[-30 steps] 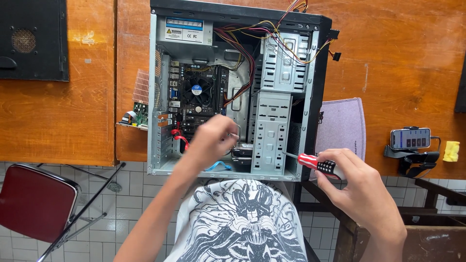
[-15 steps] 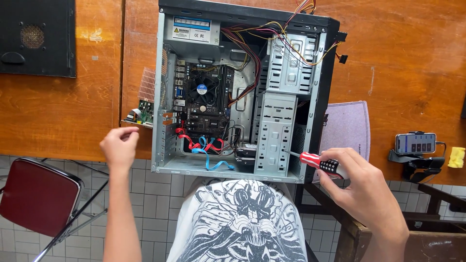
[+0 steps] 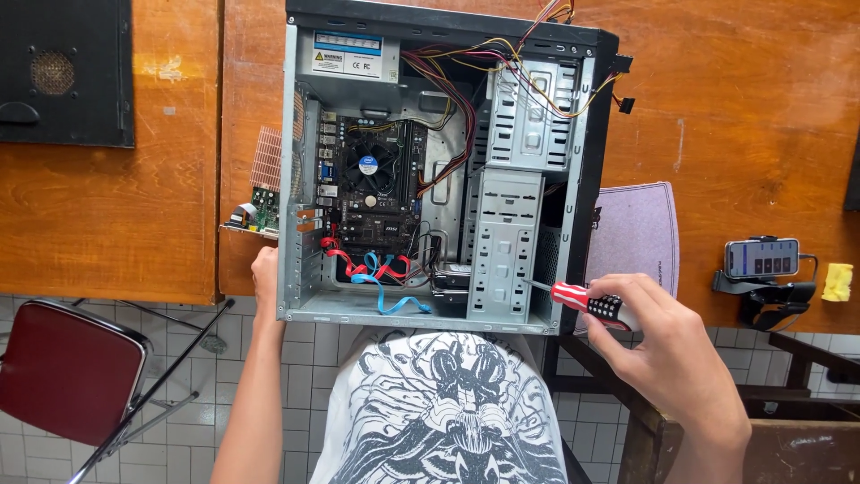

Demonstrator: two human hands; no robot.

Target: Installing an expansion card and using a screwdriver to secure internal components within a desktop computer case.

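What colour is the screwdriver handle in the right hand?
Red with a black ribbed section, on the screwdriver in the right hand; head view.

Bright even daylight, sharp, soft shadows

**Around the workspace**

A red folding chair [image 3: 58, 372] stands on the tiled floor [image 3: 269, 394]. On the wooden tabletop [image 3: 107, 206] lie a black speaker [image 3: 67, 72], a grey mouse pad [image 3: 638, 237], a phone on a stand [image 3: 761, 258] and a yellow sponge [image 3: 838, 281].

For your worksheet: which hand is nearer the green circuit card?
Left. The left hand sits just below the card; the right hand holds the screwdriver across the case.
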